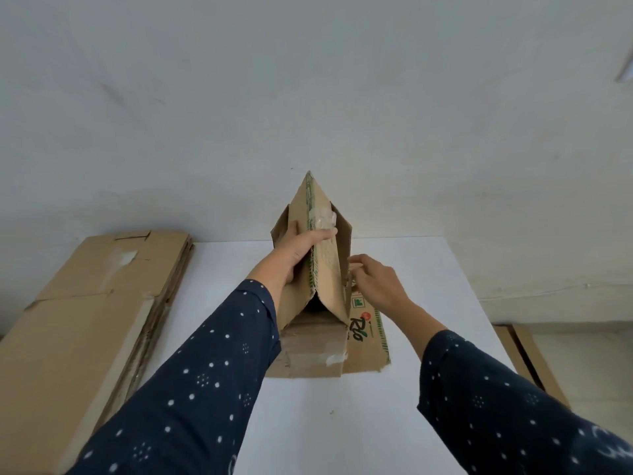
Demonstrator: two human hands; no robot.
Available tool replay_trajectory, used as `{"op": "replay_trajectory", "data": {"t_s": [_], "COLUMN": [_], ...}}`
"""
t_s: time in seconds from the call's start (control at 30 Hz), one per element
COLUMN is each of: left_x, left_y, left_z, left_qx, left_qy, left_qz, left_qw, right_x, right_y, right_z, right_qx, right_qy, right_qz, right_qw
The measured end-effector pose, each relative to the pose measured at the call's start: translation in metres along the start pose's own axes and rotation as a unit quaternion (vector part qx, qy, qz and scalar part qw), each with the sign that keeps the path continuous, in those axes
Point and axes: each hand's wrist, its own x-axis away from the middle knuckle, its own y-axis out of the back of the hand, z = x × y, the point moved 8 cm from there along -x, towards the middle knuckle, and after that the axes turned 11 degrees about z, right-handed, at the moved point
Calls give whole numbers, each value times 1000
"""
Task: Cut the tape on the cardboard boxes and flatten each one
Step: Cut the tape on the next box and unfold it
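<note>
A brown cardboard box [329,269] stands half-collapsed on the white table [428,303], its panels pushed up into a peak. Torn clear tape clings near its top and on the lower flap [311,351] lying on the table. My left hand [301,252] grips the raised left panel, with the thumb behind it and the fingers over its front edge. My right hand [373,282] touches the box's right side with its fingers spread; whether it grips anything is unclear. A printed flap with green lettering [368,332] lies flat to the right. No cutting tool is visible.
A stack of flattened cardboard boxes [85,320] lies along the table's left side. More flat cardboard [527,358] rests lower down on the right. A plain white wall rises right behind the table's far edge.
</note>
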Motion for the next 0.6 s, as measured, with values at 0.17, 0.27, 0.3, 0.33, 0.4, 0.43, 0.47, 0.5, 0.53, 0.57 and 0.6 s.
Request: {"op": "replay_trajectory", "data": {"t_s": [0.17, 0.27, 0.3, 0.33, 0.4, 0.43, 0.47, 0.5, 0.53, 0.57, 0.6], "left_x": [1, 1, 0, 0, -2, -4, -6, -8, -9, -9, -8], "left_y": [4, 3, 3, 3, 3, 3, 3, 4, 3, 2, 2], "left_z": [2, 5, 6, 6, 7, 8, 10, 11, 12, 11, 10], "left_qx": [5, 15, 13, 9, -10, -17, -21, -21, -18, -15, -15], "left_qy": [-13, -15, -17, -19, -11, -5, 3, 10, 19, 25, 31], "left_qz": [-2, -1, -1, -3, -3, 0, 5, 13, 24, 37, 53], "left_qw": [1000, 1000, 1000, 1000, 1000, 1000, 1000, 1000, 999, 999, 998], "right_x": [-1, 23, 38, 49, 46, 33, 17, 0, -11, -20, -30], "right_y": [22, 4, -5, -10, -7, 2, 15, 29, 41, 48, 49], "right_z": [-8, -23, -25, -25, -16, -7, 5, 21, 38, 56, 75], "right_qx": [210, 198, 160, 129, 114, 117, 119, 98, 48, -19, -82], "right_qy": [-14, -91, -139, -175, -184, -165, -134, -100, -72, -54, -45], "right_qz": [76, 279, 345, 383, 361, 297, 205, 102, 16, -33, -49], "right_qw": [975, 935, 914, 898, 907, 933, 962, 985, 996, 998, 994]}}
